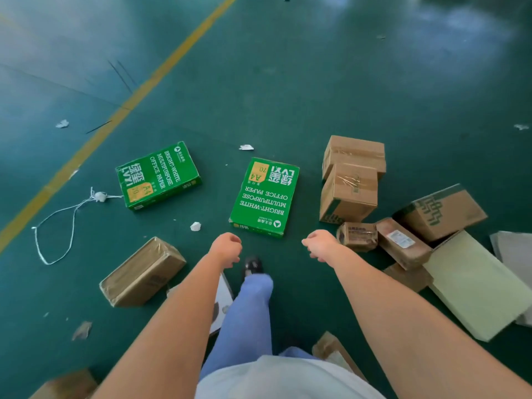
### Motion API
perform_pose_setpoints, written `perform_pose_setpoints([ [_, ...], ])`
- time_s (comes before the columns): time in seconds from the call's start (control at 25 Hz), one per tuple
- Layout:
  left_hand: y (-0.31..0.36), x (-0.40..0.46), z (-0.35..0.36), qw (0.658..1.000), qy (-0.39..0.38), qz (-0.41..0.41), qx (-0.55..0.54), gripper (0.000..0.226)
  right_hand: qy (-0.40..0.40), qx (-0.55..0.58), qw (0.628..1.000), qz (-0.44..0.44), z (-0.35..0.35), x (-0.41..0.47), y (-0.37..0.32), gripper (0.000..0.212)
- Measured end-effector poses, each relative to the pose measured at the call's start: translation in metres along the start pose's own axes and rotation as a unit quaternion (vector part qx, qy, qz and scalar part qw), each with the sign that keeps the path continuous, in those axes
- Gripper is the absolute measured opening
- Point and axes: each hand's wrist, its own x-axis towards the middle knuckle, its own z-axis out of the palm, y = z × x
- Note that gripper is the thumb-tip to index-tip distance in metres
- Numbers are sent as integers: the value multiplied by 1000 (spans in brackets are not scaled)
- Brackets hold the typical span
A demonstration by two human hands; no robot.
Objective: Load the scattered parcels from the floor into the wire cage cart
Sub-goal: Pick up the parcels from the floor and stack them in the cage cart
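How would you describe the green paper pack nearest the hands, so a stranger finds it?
Start at the yellow floor line and look right, past the first green paper pack. The second green paper pack lies just beyond both hands, left of the brown cartons.

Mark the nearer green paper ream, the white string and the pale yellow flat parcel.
nearer green paper ream (pixel 264 197): head view, middle of printed top face.
white string (pixel 72 223): head view, right side of loop.
pale yellow flat parcel (pixel 472 283): head view, bare top face.
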Motion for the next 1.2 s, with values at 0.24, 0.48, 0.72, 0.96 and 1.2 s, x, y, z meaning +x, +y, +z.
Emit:
perform_pose_setpoints([
  [0.24, 48, 178, -50, 999, -37, -24, 17, 28, 40, 21, 996, 74, 11, 149, -86, 41],
  [0.48, 56, 345, -48, 996, -39, -63, 49, 36, 34, 31, 991, 129, 44, 307, -105, 42],
  [0.72, -2, 521, 19, 992, -21, -91, 83, 49, 48, 73, 981, 173, 103, 488, -53, 53],
  [0.96, -69, 642, 86, 984, 6, -141, 111, 80, 67, 147, 956, 246, 172, 606, 15, 78],
  [1.2, -86, 690, 103, 978, 32, -194, 64, 96, 88, 260, 917, 291, 186, 647, 36, 89],
])
